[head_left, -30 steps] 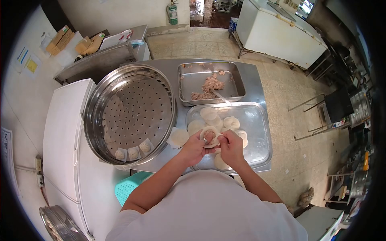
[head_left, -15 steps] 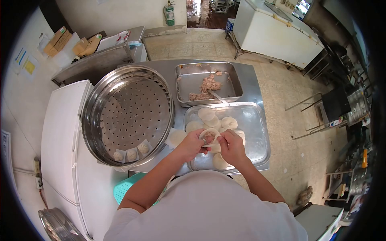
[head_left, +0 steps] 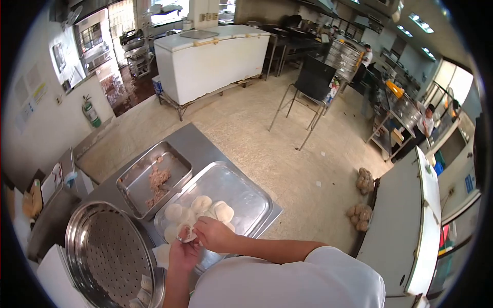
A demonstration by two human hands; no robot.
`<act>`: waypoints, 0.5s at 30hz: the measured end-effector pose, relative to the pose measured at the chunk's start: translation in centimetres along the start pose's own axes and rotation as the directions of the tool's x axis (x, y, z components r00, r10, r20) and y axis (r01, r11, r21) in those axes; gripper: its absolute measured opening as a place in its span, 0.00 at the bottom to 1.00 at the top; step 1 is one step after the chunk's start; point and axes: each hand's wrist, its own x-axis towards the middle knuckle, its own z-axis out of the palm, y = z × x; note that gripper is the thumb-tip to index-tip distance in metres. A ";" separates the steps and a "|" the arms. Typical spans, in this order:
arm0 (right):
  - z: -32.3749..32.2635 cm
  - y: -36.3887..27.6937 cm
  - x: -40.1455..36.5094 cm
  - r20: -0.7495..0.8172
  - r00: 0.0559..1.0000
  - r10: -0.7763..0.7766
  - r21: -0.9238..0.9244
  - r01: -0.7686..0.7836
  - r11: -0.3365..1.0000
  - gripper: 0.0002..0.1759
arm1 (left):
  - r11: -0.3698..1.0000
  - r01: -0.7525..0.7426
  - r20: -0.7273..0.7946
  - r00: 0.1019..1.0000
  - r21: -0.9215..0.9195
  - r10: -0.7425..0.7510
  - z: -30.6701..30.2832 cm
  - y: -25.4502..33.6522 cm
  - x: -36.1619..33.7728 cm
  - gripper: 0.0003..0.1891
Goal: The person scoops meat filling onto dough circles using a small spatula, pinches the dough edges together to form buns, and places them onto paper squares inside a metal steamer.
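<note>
Over the near corner of the metal tray (head_left: 244,192), my left hand (head_left: 183,251) cups a filled dough wrapper (head_left: 190,236), and a ring shows on one finger. The fingertips of my right hand (head_left: 216,235) pinch the wrapper's edge; they partly hide it. Several flat round dough wrappers (head_left: 201,204) lie on the tray, some overlapping. Beside it a deep pan (head_left: 177,156) holds minced meat filling (head_left: 158,177). Left of my hands stands a large perforated steamer (head_left: 97,251), with small pleated buns (head_left: 145,283) on paper near its edge.
A white chest freezer (head_left: 215,64) stands across the floor, with a black chair (head_left: 314,77) right of it. Two filled bags (head_left: 365,180) lie beside a white cabinet (head_left: 395,231). Farther back, a person (head_left: 425,123) is near stacked steamers. A fire extinguisher (head_left: 92,113) hangs left.
My view has swung to the right, bringing more of the room and people into sight. Both hands stay on the wrapper, whose opening has been drawn smaller between my fingers.
</note>
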 end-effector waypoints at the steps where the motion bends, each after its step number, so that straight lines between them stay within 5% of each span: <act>1: 0.1 0.0 -0.5 -0.021 1.000 0.014 0.000 -0.014 1.000 0.05 | 1.000 0.017 -0.031 0.999 -0.012 -0.017 0.3 -0.5 0.0 0.10; 15: -1.8 0.2 -2.7 -0.079 0.996 0.035 -0.071 -0.040 0.997 0.05 | 0.895 -0.139 -0.014 0.987 0.424 0.160 2.6 -2.7 0.5 0.06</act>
